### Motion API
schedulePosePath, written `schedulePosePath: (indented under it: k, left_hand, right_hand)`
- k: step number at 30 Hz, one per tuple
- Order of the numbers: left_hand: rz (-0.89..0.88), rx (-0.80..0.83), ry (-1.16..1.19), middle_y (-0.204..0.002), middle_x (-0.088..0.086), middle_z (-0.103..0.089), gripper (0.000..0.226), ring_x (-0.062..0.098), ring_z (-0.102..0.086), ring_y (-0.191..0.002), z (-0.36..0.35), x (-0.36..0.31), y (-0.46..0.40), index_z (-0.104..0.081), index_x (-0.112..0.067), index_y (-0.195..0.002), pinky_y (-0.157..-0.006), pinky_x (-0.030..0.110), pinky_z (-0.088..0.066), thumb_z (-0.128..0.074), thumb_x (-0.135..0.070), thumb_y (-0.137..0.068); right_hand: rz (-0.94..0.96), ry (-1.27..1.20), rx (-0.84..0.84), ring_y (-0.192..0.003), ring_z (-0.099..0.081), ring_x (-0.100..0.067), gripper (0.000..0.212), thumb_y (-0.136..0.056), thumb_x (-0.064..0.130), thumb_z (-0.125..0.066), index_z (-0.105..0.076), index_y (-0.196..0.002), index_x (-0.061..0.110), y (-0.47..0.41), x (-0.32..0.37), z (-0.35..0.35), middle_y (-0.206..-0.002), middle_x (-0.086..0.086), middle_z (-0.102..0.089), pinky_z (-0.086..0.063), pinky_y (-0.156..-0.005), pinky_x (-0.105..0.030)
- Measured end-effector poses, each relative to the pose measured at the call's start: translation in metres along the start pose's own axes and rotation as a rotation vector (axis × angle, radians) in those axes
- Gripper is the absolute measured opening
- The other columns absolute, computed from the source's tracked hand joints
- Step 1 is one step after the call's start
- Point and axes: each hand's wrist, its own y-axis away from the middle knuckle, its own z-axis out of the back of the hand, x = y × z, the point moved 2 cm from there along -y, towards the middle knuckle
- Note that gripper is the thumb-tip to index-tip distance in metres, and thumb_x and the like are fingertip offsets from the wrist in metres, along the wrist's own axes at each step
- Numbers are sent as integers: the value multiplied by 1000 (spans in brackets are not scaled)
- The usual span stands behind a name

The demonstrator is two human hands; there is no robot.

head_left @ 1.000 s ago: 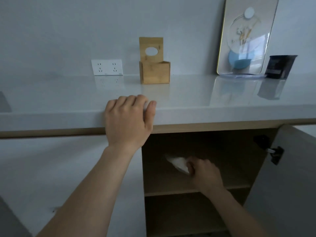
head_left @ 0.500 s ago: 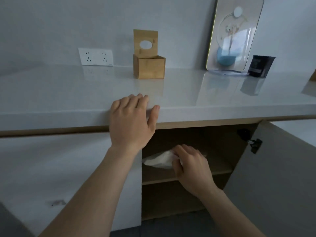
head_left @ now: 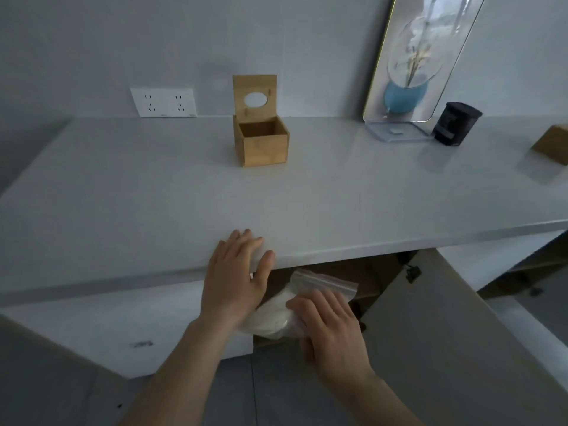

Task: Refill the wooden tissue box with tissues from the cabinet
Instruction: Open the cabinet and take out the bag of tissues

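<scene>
The wooden tissue box (head_left: 261,142) stands at the back of the white counter (head_left: 307,198), its lid with an oval hole tipped up against the wall; the inside looks bare. My left hand (head_left: 235,279) lies flat on the counter's front edge, fingers apart. Below the edge, my right hand (head_left: 330,327) grips a clear zip bag of white tissues (head_left: 276,318), held in front of the open cabinet (head_left: 362,278). The bag's left end is hidden behind my left hand.
The cabinet door (head_left: 445,333) hangs open to the right of my right hand. A framed picture (head_left: 421,56) leans on the wall, with a black container (head_left: 456,124) beside it. A wooden object (head_left: 553,144) sits at the far right. A wall socket (head_left: 163,102) is left of the box.
My right hand has drawn the tissue bag out of the cabinet shelf and upward toward the counter edge. The view has risen, showing the box from above. My left hand stays on the edge.
</scene>
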Motion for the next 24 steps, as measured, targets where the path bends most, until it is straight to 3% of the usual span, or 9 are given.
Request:
schedulePosePath:
  k: [3,5,8,11,14,16,18,21,24]
  left_hand:
    - [125,163,190,-148,-3,-57,52,19,-43,-144,28,-19,3,-67,-28,-127,-118,36,-28,-37,-61,-101]
    - [297,308,442,-131,-7,-67,45,18,-60,-124,52,-33,3,-65,-34,-117,-103,36,-44,-44,-67,-96]
    - [578,498,802,-129,-1,-66,59,22,-64,-116,83,-52,3,-60,-29,-131,-100,42,-51,-60,-68,-87]
    - [624,503,862,-138,5,-59,60,23,-63,-117,101,-64,2,-53,-31,-141,-98,38,-52,-75,-46,-87]
    - [609,332,898,-130,4,-57,64,18,-62,-108,111,-71,-4,-52,-35,-140,-85,30,-52,-81,-24,-85]
    - [617,224,810,-126,-1,-52,69,21,-58,-109,112,-72,-9,-48,-40,-141,-88,40,-54,-83,-25,-84]
    - [637,168,815,-120,-3,-53,76,18,-59,-101,109,-73,-10,-42,-42,-143,-83,43,-57,-83,-22,-83]
    - [628,138,807,-113,-6,-58,81,13,-61,-94,102,-72,-7,-39,-40,-145,-77,39,-54,-84,-19,-81]
    - [628,79,820,-111,0,-63,71,19,-66,-93,99,-72,-1,-51,-34,-139,-71,35,-55,-85,-16,-80]
  right_hand:
    - [10,30,-21,-88,-60,-24,14,-99,25,-45,-57,-107,21,-22,16,35,-101,-1,-66,-38,-82,-31]
    - [19,55,-35,-91,-62,-26,19,-88,15,-54,-58,-106,21,-40,28,55,-100,-2,-68,-43,-87,-36]
    - [23,65,-16,-103,-64,-28,22,-87,10,-58,-62,-106,20,-65,42,79,-103,-1,-69,-47,-99,-42]
    - [2,67,40,-123,-61,-30,36,-83,9,-55,-66,-116,19,-83,50,95,-119,-4,-70,-41,-113,-48]
    - [-92,73,99,-145,-43,-31,59,-86,15,-53,-49,-143,24,-89,46,107,-150,-9,-55,-30,-121,-51]
    - [-232,84,118,-152,-31,-29,72,-88,19,-61,-34,-154,28,-82,31,113,-160,-9,-41,-25,-123,-48]
    - [-417,104,141,-151,-31,-29,76,-90,24,-68,-32,-157,26,-65,7,119,-162,-9,-37,-30,-121,-48]
    - [-768,220,328,-149,-35,-32,76,-95,33,-66,-27,-159,21,-22,-40,133,-164,-11,-33,-35,-120,-50]
    - [-1162,317,480,-145,-38,-36,77,-95,42,-62,-25,-157,15,27,-87,156,-160,-15,-34,-35,-119,-53]
